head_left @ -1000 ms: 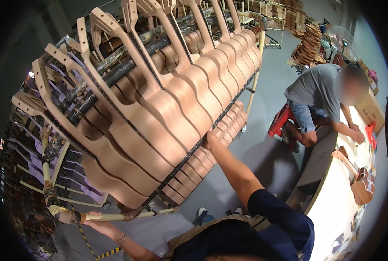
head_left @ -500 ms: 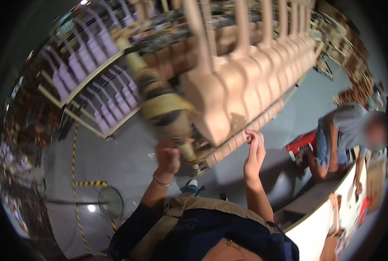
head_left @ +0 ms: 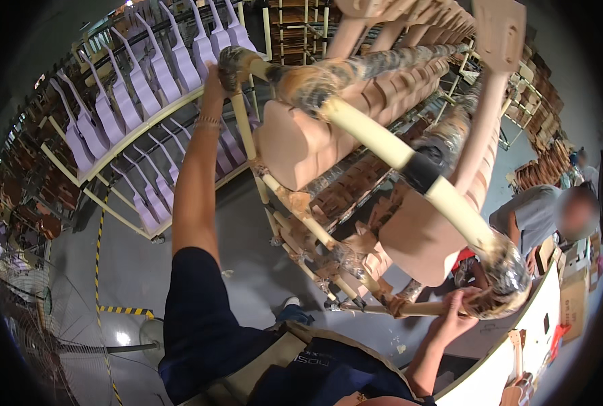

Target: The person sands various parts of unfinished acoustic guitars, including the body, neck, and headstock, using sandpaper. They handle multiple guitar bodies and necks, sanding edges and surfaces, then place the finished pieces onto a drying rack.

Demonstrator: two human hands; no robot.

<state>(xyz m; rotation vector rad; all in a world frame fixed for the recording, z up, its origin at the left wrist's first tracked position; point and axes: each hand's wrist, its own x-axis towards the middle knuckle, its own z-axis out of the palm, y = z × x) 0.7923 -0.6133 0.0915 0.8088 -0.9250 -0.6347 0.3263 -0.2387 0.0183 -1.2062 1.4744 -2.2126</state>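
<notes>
A rack of cream tubes, its joints wrapped in tape and clear film, stands close in front of me. My left hand is closed on its upper left corner, arm stretched out; the fingers are partly hidden. At the right, my right hand grips the tube beside the other wrapped corner, its fingers bent round it. Unpainted guitars hang in two rows on the rack: a left row of bodies and a nearer right guitar body with its neck rising past the end tube.
Lilac guitars fill a two-level rack at the left. A standing fan and yellow-black floor tape lie lower left. On the right, a person in a grey shirt bends near a white board with small guitars on it.
Both hands, free of the rack before, now hold its end frame. My left arm has reached forward and up, my right hand has moved right. The rack's end now looms across the view.
</notes>
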